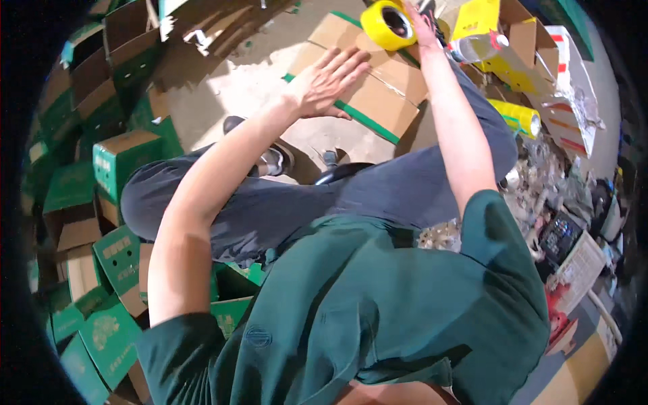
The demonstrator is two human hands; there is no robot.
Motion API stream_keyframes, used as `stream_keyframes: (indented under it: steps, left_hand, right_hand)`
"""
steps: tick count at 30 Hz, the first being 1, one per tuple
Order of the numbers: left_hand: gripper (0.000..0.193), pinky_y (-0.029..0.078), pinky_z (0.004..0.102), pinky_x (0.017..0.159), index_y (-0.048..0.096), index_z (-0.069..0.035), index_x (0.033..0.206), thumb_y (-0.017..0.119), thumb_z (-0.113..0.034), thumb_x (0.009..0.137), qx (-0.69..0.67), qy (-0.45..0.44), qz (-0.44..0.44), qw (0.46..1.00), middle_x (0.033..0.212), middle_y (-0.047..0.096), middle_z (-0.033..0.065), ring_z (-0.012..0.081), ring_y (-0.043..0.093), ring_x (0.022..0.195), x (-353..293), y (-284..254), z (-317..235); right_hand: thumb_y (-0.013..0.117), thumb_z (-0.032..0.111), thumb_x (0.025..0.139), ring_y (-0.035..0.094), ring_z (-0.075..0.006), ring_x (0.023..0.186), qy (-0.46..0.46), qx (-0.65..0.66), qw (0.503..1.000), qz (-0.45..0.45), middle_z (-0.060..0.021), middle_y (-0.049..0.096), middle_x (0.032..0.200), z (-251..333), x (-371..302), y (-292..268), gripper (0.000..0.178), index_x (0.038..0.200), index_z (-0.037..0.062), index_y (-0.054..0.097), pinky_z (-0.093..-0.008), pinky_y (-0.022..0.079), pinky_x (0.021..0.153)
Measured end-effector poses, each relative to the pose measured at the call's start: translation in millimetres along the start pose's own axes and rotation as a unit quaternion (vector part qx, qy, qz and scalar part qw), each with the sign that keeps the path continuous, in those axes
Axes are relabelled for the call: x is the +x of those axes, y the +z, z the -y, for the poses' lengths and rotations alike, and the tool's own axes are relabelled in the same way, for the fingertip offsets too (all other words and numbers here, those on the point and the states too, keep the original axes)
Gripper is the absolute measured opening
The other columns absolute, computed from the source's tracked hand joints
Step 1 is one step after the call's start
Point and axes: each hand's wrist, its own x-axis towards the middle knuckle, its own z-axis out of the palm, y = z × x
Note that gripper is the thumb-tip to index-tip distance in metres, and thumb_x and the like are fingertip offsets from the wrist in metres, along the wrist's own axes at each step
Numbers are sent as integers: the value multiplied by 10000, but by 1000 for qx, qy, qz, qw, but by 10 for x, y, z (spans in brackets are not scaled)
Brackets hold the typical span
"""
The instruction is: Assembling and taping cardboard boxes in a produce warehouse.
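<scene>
Cardboard box [368,84] looks light, stiff; left hand [329,82] presses flat, fingers spread, on its flap; right hand [424,28] grips yellow tape roll [387,24] at the box's far edge.

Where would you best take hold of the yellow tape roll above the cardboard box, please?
Grip the yellow tape roll across its outer rim, probably coming from the right, as the right hand does now. It stands tilted on edge at the cardboard box, open core facing the camera, so fingers could also hook through that. The left hand lies flat on the box.
</scene>
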Motion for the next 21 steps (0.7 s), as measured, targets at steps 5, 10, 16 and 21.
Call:
stream_keyframes:
  steps: [5,10,16,21]
  left_hand:
    - [1238,187,478,1291,216,-18,1622,721,-722,737,-8,-51,-21,998,1708,219,137,316,182,1588,-89,81,-173]
    - [1199,186,470,1290,208,-19,1627,685,-724,783,2,-73,-4,997,1712,213,128,300,171,1591,-162,48,-176]
    - [1199,180,470,1286,215,-47,1635,689,-732,772,37,-131,-23,990,1720,218,72,240,194,1588,-316,133,-352]
    - [1230,180,470,1287,245,-46,1626,712,-750,733,-34,-151,-48,987,1710,242,77,236,213,1582,-389,125,-270]
  right_hand:
    - [519,559,1050,719,-221,1059,8,-3,1000,7,-98,724,1229,-11,-8,16,587,1365,71,604,-396,603,928]
    - [512,569,1050,725,-206,1037,19,-16,999,24,-91,727,1222,-61,35,98,595,1368,74,602,-384,608,914]
    - [515,602,1037,720,-116,795,2,-65,998,20,-51,753,1107,-65,-8,147,625,1341,65,615,-280,614,719]
    - [489,601,1048,597,-54,597,91,25,990,105,-65,742,1035,1,-189,-25,641,1338,41,601,-215,543,588]
